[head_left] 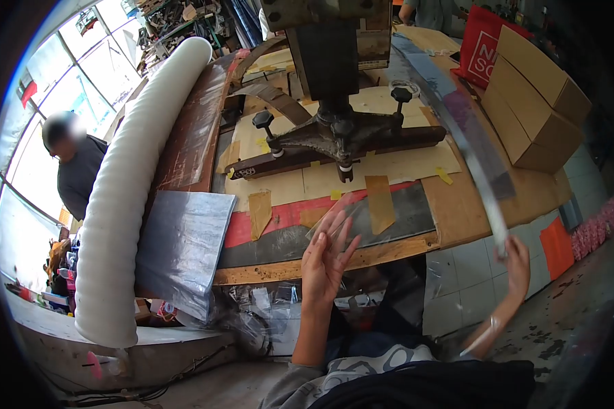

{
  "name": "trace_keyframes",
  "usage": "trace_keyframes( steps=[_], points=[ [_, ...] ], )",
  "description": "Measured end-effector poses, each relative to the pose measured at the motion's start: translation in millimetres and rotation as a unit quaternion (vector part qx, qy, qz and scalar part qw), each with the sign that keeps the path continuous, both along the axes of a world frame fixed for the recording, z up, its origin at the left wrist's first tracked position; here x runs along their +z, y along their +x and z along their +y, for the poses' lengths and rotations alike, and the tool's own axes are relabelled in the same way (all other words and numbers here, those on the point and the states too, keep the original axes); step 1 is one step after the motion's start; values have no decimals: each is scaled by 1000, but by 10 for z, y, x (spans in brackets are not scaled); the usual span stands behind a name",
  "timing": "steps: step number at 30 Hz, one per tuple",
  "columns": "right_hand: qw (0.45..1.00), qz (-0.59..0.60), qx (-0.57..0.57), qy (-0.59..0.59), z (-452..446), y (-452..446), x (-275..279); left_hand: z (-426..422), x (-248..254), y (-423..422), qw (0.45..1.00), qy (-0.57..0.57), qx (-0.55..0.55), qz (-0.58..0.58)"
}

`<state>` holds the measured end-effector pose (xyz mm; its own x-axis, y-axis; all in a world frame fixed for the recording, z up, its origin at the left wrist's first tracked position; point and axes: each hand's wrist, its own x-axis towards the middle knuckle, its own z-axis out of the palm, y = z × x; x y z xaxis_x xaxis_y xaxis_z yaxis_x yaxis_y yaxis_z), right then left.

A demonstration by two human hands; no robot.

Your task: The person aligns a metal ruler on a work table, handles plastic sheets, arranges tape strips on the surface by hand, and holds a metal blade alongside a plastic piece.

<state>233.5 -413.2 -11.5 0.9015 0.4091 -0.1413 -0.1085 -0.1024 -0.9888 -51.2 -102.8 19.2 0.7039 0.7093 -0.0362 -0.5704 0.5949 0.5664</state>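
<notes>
My left hand (326, 262) is raised in front of the bench's near edge, palm up. A thin clear plastic piece (332, 217) is pinched between its thumb and fingers, the other fingers loosely spread. To the right, my right hand (516, 269) closes around the near end of a long whitish plastic strip (486, 194) that runs along the right side of the bench; its fingertips are slightly blurred. Ahead of my left hand stands a dark metal press head (338, 140) with a crossbar, over a pale board (389, 160) with brown tape pieces.
A large white foam roll (126, 184) leans along the left, beside a stack of clear plastic sheets (184, 235). At right are cardboard boxes (525, 112) and a red bag (484, 48). A person (78, 160) stands at far left; another person (433, 13) is at the back.
</notes>
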Motion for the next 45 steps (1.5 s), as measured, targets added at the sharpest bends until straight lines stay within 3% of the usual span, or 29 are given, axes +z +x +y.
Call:
trace_keyframes(
  steps=[2, 8, 11, 14, 17, 20, 23, 26, 27, 31, 34, 40, 42, 44, 45],
  points=[
    [975, -125, 35, -181, -233, -180, -75, -10, -31, -14, 1000, -7, 3, 5],
    [858, -271, 8, -437, 617, -355, 300, -125, -38, 35, 1000, -17, 5, 12],
    [796, -416, -107, -427, 949, -336, 65, -148, -45, 16, 1000, -16, 4, 25],
    [826, -357, -152, -409, 1072, -370, -35, -112, -103, 32, 999, -33, -8, 14],
    [909, -258, -148, -293, 881, -456, 26, -102, -60, 80, 999, -22, -21, 32],
    [884, -351, -187, -244, 568, -510, -497, -91, 1, 126, 998, -17, -39, 42],
    [977, -184, -93, -50, 424, -508, -456, -73, -25, 171, 998, -20, -62, 28],
    [996, -84, -32, 29, 665, -460, 23, -96, -9, 215, 996, -11, -86, 25],
    [989, -101, -55, 92, 777, -372, 7, -107, 4, 228, 995, -4, -92, 23],
    [979, -188, -76, 20, 959, -316, -8, -134, 33, 249, 994, 9, -109, 13],
    [963, -220, -104, 115, 926, -499, -148, -109, 50, 241, 994, 7, -106, 4],
    [947, -158, 39, 276, 773, -932, -179, -152, 153, 319, 997, 38, -66, 25],
    [956, -195, 100, 194, 678, -1143, -305, -193, 220, 379, 998, 55, -27, 15],
    [943, -306, 123, -32, 548, -1475, -616, -244, 258, 439, 996, 77, 35, -7],
    [946, -297, 128, -25, 609, -1612, -594, -257, 263, 454, 995, 87, 54, -11]
  ],
)
